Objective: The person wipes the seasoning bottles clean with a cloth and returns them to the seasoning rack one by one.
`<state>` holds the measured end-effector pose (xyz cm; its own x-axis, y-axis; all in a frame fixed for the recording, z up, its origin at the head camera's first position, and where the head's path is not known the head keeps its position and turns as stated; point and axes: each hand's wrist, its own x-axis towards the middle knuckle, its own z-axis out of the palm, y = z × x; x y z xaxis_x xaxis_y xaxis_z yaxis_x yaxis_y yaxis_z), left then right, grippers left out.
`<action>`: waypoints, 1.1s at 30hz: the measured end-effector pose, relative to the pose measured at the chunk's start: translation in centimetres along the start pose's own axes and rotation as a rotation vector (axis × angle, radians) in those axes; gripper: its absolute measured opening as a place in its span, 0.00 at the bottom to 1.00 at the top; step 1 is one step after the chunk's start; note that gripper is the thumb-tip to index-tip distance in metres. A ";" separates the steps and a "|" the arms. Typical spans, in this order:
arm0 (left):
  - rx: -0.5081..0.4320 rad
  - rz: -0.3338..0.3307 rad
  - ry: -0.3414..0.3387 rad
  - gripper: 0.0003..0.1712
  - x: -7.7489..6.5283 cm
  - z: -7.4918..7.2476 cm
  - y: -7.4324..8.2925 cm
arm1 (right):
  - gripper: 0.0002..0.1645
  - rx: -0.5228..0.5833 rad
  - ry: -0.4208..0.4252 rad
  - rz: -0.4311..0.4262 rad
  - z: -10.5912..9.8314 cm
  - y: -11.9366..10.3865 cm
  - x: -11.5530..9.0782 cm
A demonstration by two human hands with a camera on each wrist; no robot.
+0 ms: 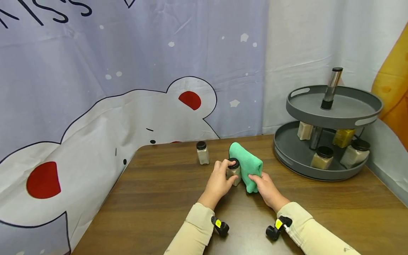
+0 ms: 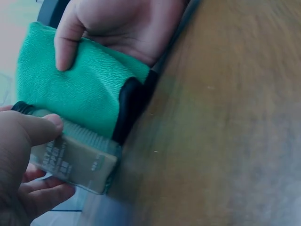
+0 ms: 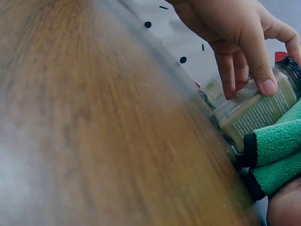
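Note:
My left hand (image 1: pixel 220 180) grips a small square spice jar (image 1: pixel 236 176) with a black lid, thumb on one side and fingers on the other, as the left wrist view shows. Pale powder and printed lettering show through the jar's glass (image 2: pixel 80 162). In my right hand (image 1: pixel 269 190) is a folded green cloth (image 1: pixel 246 163) with dark edging, the thumb lying over its face. The cloth (image 3: pixel 282 143) stands right against the jar's side. Most of the right hand's fingers are hidden behind the cloth in the head view.
Behind my left hand a second black-lidded jar (image 1: pixel 203 156) stands on the wooden table (image 1: pixel 153 202). To the right is a grey two-tier turntable rack (image 1: pixel 334 122); its lower tier holds several jars, among them one with yellow contents (image 1: pixel 343 137). A printed curtain (image 1: pixel 143 53) hangs behind.

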<state>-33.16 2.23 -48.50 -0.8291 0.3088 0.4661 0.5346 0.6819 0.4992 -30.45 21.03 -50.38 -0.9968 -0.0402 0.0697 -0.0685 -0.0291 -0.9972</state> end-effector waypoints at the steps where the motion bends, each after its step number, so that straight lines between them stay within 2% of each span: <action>1: -0.009 0.009 -0.016 0.28 0.0 -0.1 -0.1 | 0.21 0.002 0.001 0.002 0.0 0.0 0.0; 4: -0.039 0.038 -0.072 0.27 0.1 -0.5 -0.2 | 0.20 0.013 0.002 0.004 0.0 0.0 0.1; 11: -0.185 0.090 -0.231 0.25 0.3 -1.3 -0.2 | 0.14 0.037 0.008 0.011 -0.1 0.0 0.2; 15: -0.220 0.109 -0.268 0.26 0.2 -1.1 -0.2 | 0.13 0.049 0.001 0.012 -0.1 0.2 0.3; 19: -0.193 0.105 -0.231 0.27 0.1 -0.6 0.0 | 0.13 0.078 -0.013 0.006 -0.1 0.3 0.4; 26: -0.100 0.064 -0.110 0.29 0.1 0.2 0.4 | 0.17 0.144 -0.066 -0.015 -0.1 0.3 0.3; 33: 0.005 0.026 0.018 0.30 0.3 1.4 1.2 | 0.24 0.125 -0.088 -0.042 -0.2 0.3 0.3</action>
<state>-33.00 4.09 -48.78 -0.8117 0.3146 0.4922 0.5554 0.6769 0.4831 -30.76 21.26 -50.62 -0.9852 -0.1234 0.1186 -0.0988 -0.1562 -0.9828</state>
